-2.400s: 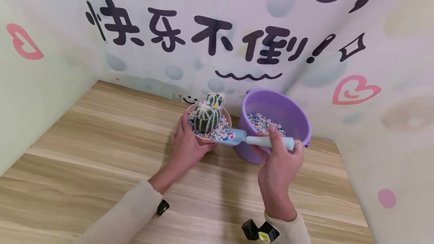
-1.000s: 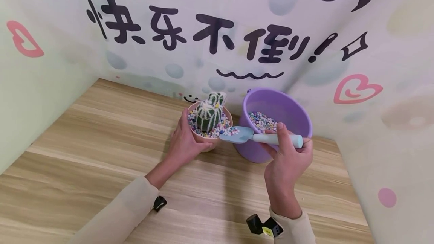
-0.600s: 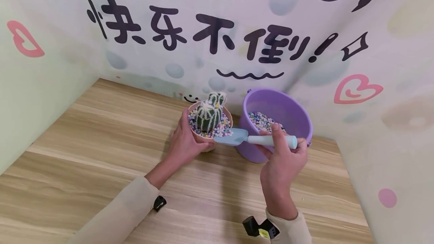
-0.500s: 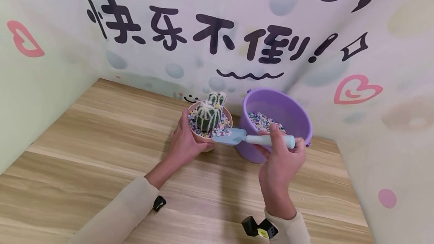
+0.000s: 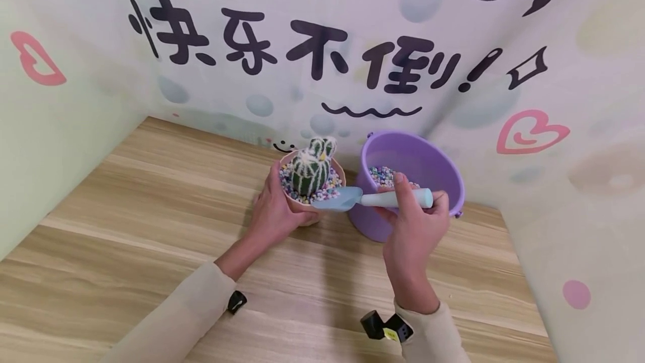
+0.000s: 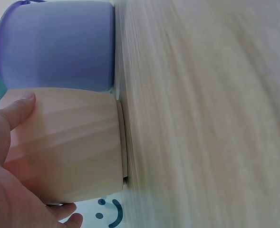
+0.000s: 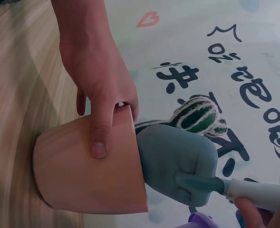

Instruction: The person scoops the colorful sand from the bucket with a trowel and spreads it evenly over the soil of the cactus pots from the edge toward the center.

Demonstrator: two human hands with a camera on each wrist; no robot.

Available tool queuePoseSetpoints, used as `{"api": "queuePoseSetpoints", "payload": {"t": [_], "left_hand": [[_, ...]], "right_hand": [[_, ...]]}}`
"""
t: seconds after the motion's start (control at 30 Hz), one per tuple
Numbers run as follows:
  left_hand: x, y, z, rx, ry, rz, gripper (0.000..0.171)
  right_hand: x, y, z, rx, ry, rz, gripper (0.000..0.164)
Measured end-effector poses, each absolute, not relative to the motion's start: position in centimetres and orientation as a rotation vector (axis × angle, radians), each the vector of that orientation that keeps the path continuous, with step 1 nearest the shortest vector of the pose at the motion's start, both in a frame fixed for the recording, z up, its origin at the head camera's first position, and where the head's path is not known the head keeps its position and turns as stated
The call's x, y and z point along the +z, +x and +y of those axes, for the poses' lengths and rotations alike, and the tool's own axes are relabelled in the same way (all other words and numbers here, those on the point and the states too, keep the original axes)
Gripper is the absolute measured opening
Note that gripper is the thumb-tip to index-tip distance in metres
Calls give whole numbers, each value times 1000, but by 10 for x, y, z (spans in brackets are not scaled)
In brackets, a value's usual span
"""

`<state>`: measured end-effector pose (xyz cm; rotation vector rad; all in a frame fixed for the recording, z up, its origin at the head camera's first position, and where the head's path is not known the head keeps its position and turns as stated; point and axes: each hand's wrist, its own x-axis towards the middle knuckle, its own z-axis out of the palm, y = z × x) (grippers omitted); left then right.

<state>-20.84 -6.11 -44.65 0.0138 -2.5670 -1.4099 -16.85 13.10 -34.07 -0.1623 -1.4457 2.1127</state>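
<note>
A green cactus with white fuzzy stripes (image 5: pixel 309 175) stands in a peach flowerpot (image 6: pixel 68 142) among small multicoloured pebbles (image 5: pixel 330 188). My left hand (image 5: pixel 274 206) grips the pot from its left side, thumb along the near wall and fingers round the back. In my right hand (image 5: pixel 415 231) is the pale handle of a light blue trowel (image 5: pixel 341 199), pinched between thumb and fingers. The trowel's blade is tilted at the pot's right rim, its tip over the pebbles. Seen from the right wrist, the back of the blade (image 7: pixel 178 159) hides part of the cactus.
Right of the pot stands a purple bucket (image 5: pixel 418 156) with more pebbles (image 5: pixel 385 175) inside, partly behind my right hand. Both stand on a wood-grain table (image 5: pixel 166 195), close to a printed wall (image 5: pixel 242 91) at the back.
My right hand has moved left and slightly up with the trowel, and the blade has tipped. Pebbles seen on the blade earlier have gone into the pot. My left hand keeps its grip.
</note>
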Motion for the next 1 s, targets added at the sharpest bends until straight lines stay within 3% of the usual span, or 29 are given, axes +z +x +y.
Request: {"api": "queuePoseSetpoints", "payload": {"t": [0.6, 1.0], "left_hand": [[-445, -209, -62, -1386, 2, -2586, 128], [-446, -208, -63, -1380, -8, -2591, 127]], "right_hand": [[-323, -181, 131, 2020, -5, -1451, 45], [-313, -185, 124, 1812, 160, -1571, 34]]}}
